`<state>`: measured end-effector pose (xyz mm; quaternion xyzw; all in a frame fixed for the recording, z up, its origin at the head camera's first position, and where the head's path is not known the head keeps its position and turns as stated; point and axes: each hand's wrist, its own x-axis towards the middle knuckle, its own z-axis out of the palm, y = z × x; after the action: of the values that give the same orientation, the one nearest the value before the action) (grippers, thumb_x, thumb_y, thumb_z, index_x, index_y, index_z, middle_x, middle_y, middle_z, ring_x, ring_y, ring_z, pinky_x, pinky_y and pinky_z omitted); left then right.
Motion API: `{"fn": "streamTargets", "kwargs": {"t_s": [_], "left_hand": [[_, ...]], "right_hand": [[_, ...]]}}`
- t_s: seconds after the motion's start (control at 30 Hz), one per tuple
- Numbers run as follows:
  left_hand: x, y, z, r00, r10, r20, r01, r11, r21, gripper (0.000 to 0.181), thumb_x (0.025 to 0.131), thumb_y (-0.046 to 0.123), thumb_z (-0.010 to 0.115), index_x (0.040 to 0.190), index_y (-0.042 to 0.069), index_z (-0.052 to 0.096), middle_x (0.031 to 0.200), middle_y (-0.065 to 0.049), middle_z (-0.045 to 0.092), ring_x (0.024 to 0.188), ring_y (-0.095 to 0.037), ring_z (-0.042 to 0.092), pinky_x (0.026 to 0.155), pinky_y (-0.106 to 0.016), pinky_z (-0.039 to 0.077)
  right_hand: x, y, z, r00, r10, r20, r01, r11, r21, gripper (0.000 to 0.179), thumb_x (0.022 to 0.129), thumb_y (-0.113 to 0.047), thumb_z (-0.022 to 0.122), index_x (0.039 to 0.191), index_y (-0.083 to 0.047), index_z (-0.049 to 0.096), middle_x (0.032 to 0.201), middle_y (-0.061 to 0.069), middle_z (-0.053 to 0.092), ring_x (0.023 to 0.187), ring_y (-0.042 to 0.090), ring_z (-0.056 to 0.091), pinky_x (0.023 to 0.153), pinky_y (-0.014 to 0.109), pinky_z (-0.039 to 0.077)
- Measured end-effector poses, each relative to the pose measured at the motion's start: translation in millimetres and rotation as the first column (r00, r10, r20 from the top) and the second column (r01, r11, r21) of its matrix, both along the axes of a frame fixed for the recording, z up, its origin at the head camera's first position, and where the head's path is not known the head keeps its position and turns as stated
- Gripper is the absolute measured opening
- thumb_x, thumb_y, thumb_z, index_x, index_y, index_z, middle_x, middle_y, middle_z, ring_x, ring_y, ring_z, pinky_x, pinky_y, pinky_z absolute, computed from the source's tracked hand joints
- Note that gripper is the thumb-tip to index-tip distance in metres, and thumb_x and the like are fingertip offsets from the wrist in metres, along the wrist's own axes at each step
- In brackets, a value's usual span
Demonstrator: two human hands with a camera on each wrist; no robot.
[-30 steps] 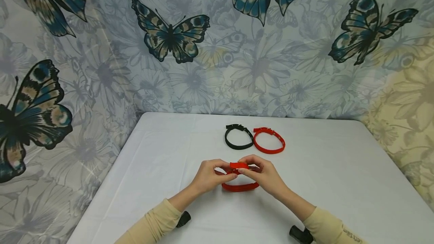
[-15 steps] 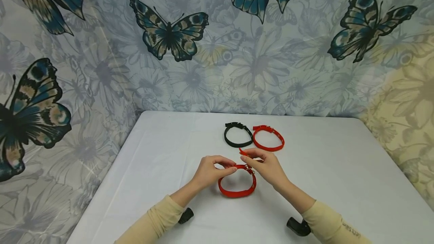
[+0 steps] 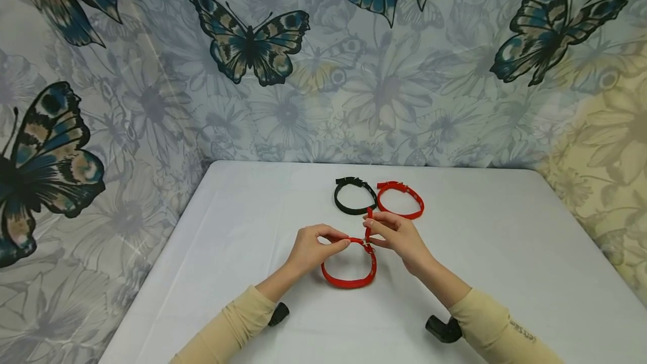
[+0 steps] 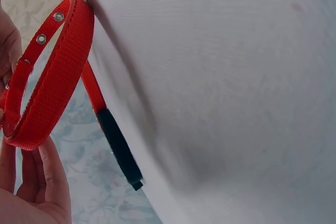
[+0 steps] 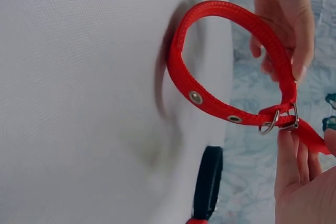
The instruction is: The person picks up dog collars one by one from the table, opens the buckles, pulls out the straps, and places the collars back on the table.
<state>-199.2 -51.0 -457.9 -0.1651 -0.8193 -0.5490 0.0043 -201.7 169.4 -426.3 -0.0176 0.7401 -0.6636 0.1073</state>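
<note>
Both hands hold a red webbing pet collar (image 3: 349,283) over the white table, in a loop with its lower part close over the cloth. My left hand (image 3: 313,246) pinches the band just left of the metal buckle (image 5: 294,115). With fingers and thumb, my right hand (image 3: 401,237) grips the strap's free end (image 3: 369,215), which stands up from the buckle in the head view. Metal eyelets (image 5: 195,97) run along the strap, and a D-ring (image 5: 269,124) hangs beside the buckle. In the left wrist view the wide padded band (image 4: 63,85) faces the camera and fingers partly cover the buckle.
Behind the hands, a buckled black collar (image 3: 355,211) and another red collar (image 3: 420,202) lie side by side on the white table (image 3: 253,195). A butterfly-print cloth (image 3: 389,100) hangs beyond the table's back edge. Black devices (image 3: 445,329) sit at both wrists.
The right hand has drawn the free end away from the left fingers and turned it upright at the buckle. The loop has come into fuller view between the hands.
</note>
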Motion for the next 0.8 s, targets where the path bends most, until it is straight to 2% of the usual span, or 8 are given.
{"fn": "streamTargets", "kwargs": {"t_s": [0.23, 0.37, 0.57, 0.8], "left_hand": [[-3.7, 2.2, 2.1, 0.998, 0.017, -0.056, -0.019, 0.999, -0.040, 0.011, 0.083, 0.031, 0.078, 0.080, 0.020, 0.077, 0.080, 0.014, 0.069, 0.078, -0.007, 0.062, 0.062, -0.026, 0.052], [-4.6, 3.6, 4.0, 0.999, 0.001, -0.039, -0.002, 0.999, -0.045, 0.010, 0.082, 0.028, 0.079, 0.079, 0.019, 0.077, 0.077, 0.014, 0.069, 0.076, -0.006, 0.062, 0.062, -0.025, 0.052], [-5.8, 6.1, 8.4, 0.998, -0.030, -0.050, 0.027, 0.999, -0.045, 0.005, 0.082, 0.023, 0.078, 0.081, 0.018, 0.078, 0.078, 0.012, 0.070, 0.077, -0.005, 0.063, 0.066, -0.025, 0.054], [-7.3, 12.9, 10.0, 0.999, -0.039, 0.004, 0.039, 0.994, -0.104, 0.005, 0.083, 0.019, 0.074, 0.081, 0.017, 0.078, 0.077, 0.013, 0.068, 0.079, -0.005, 0.061, 0.069, -0.026, 0.051]], "right_hand": [[2.0, -0.2, 2.0, 0.998, -0.002, 0.058, 0.005, 0.999, -0.053, 0.050, 0.095, -0.029, 0.065, 0.130, 0.005, 0.055, 0.123, 0.017, 0.062, 0.100, 0.020, 0.062, 0.089, 0.046, 0.052], [3.0, -1.4, 2.2, 0.996, -0.017, 0.091, 0.024, 0.997, -0.074, 0.051, 0.096, -0.030, 0.064, 0.133, 0.003, 0.054, 0.126, 0.015, 0.062, 0.102, 0.019, 0.062, 0.088, 0.042, 0.053], [3.0, -2.9, 2.3, 0.994, -0.025, 0.111, 0.033, 0.997, -0.077, 0.052, 0.095, -0.033, 0.064, 0.133, 0.001, 0.054, 0.130, 0.019, 0.058, 0.103, 0.020, 0.061, 0.089, 0.044, 0.052], [3.0, -4.3, -1.2, 0.991, -0.011, 0.135, 0.025, 0.994, -0.102, 0.050, 0.094, -0.032, 0.066, 0.130, 0.002, 0.056, 0.121, 0.013, 0.062, 0.102, 0.021, 0.061, 0.090, 0.045, 0.051]]}}
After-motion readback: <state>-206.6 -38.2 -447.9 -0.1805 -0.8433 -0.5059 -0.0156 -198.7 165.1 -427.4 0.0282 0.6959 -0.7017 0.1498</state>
